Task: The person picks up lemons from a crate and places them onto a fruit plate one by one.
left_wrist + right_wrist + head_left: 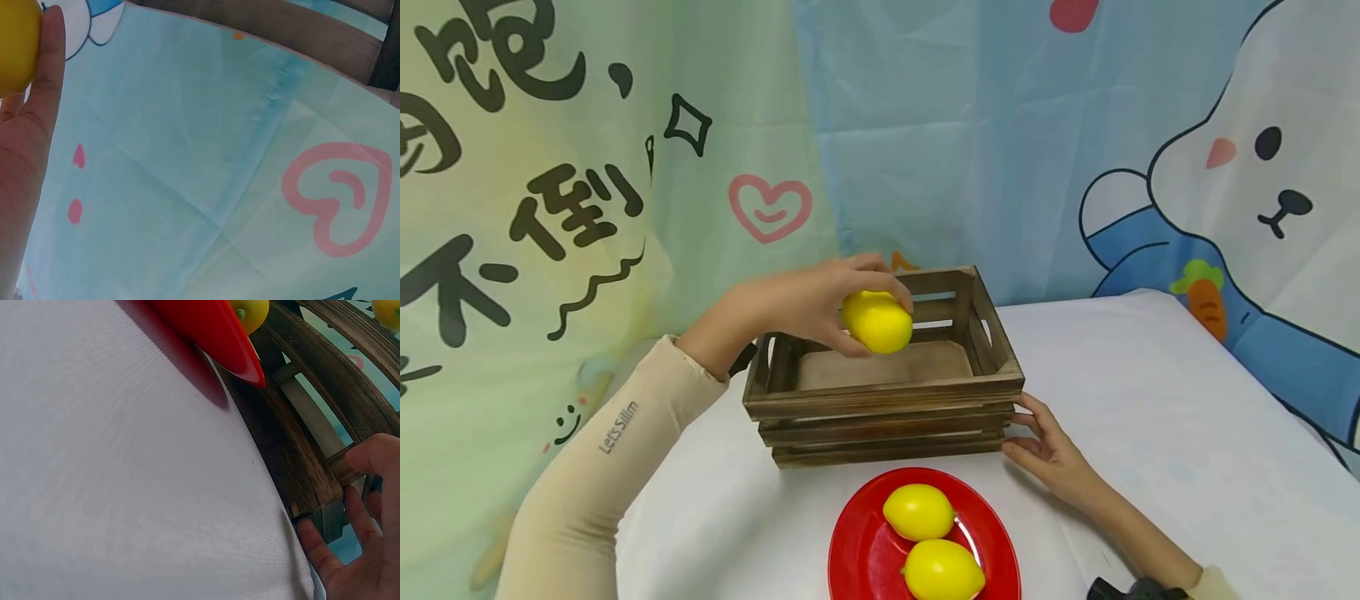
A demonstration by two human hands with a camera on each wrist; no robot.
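Note:
A yellow lemon (882, 323) is gripped between the thumb and fingers of my left hand (801, 304), above the opening of a brown wooden slatted crate (883, 402). In the left wrist view that lemon (15, 47) shows only partly, at the upper left corner. My right hand (1060, 468) touches the crate's front right corner. Its fingers lie spread against the slats in the right wrist view, with no lemon in them. Two more lemons (919, 512) lie on a red plate (848, 546) in front of the crate.
A white cloth (1097, 358) covers the table under the crate and plate. Behind hangs a printed curtain (910, 142) with a bear, a heart and large characters. Gaps run between the crate's slats.

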